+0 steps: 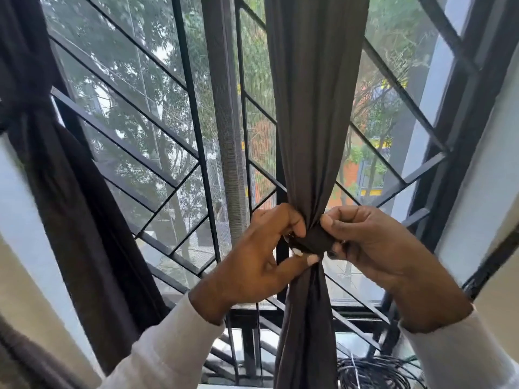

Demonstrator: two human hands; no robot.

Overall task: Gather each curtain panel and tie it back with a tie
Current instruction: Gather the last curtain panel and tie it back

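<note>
Both arms reach up and forward, the left hand (pixel 261 248) and right hand (pixel 373 245) meeting at the gathered middle curtain panel (pixel 311 122) before the barred window (pixel 157 113), their fingers (pixel 292 223) pinched on the dark tie (pixel 314 242) wrapped around its narrowed waist.

Two hands cinch a dark curtain at a barred window

The left hand (pixel 254 256) and right hand (pixel 373 248) pinch the tie (pixel 311 242) around the gathered curtain panel (pixel 311 108); another tied panel (pixel 33 113) hangs left.
</note>
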